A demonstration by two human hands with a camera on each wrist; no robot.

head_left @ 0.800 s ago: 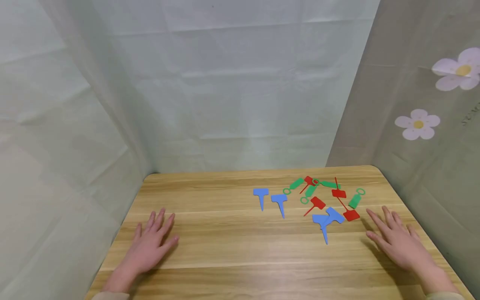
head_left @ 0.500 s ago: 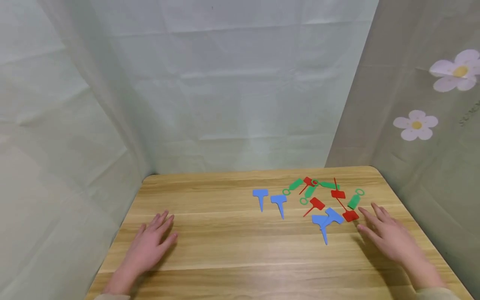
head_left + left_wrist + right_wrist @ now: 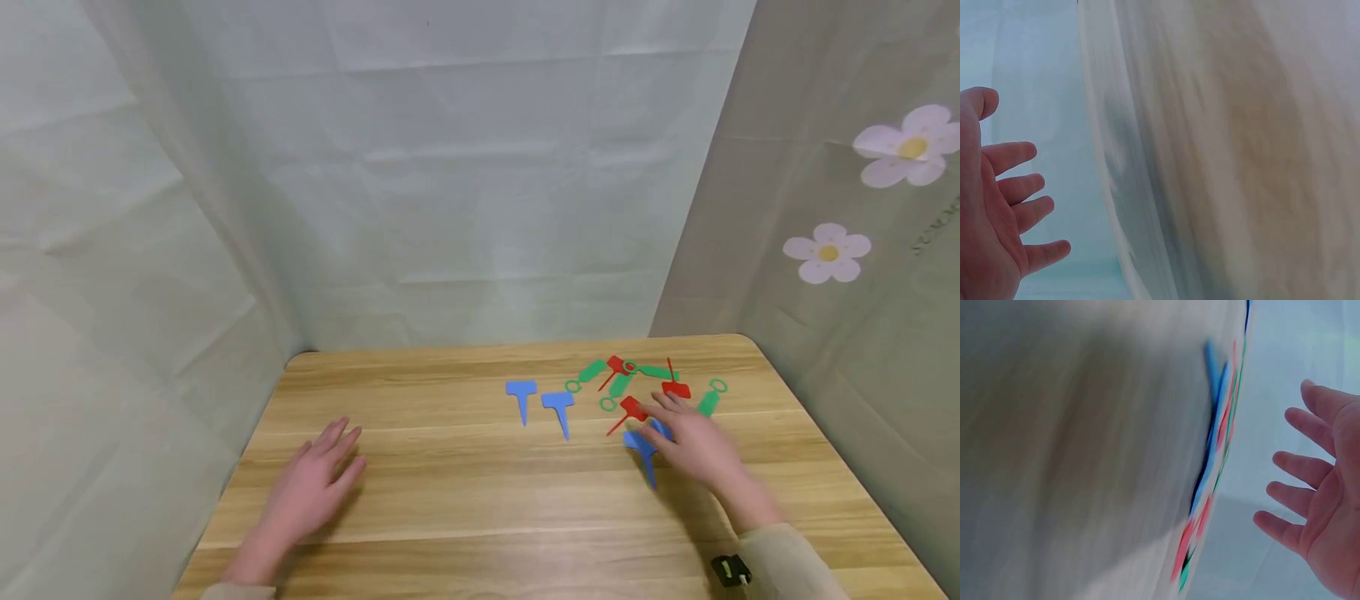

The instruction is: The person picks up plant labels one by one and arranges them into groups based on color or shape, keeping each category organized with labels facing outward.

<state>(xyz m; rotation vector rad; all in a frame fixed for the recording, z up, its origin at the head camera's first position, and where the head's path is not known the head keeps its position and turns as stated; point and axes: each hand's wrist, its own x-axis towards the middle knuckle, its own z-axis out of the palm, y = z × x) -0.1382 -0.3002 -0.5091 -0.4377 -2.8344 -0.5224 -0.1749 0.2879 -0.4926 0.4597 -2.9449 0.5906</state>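
My right hand (image 3: pixel 697 442) hovers with loosely spread fingers over a blue T-shaped plant label (image 3: pixel 660 428) that overlaps a second blue label (image 3: pixel 642 446). In the right wrist view, the right hand (image 3: pixel 1329 494) holds nothing. By its fingertips lie a red stemmed tag (image 3: pixel 634 408) and another red tag (image 3: pixel 677 389). A green ring-ended tag (image 3: pixel 708 403) sits just beyond the hand. My left hand (image 3: pixel 311 487) is low over the table's left side, fingers extended; in the left wrist view, the left hand (image 3: pixel 997 212) is also without anything in it.
Two more blue T-shaped labels (image 3: pixel 522 400) lie left of the cluster. Further back are a green ring tag (image 3: pixel 592 371) and a red tag (image 3: pixel 617 365). The wooden table (image 3: pixel 450 500) meets a pale cloth wall (image 3: pixel 480 208). A black device (image 3: pixel 731 571) is at my right wrist.
My right hand has moved left from the table's right side to above the blue labels, covering one red tag. My left hand has shifted slightly right. The tags still in view stay put.
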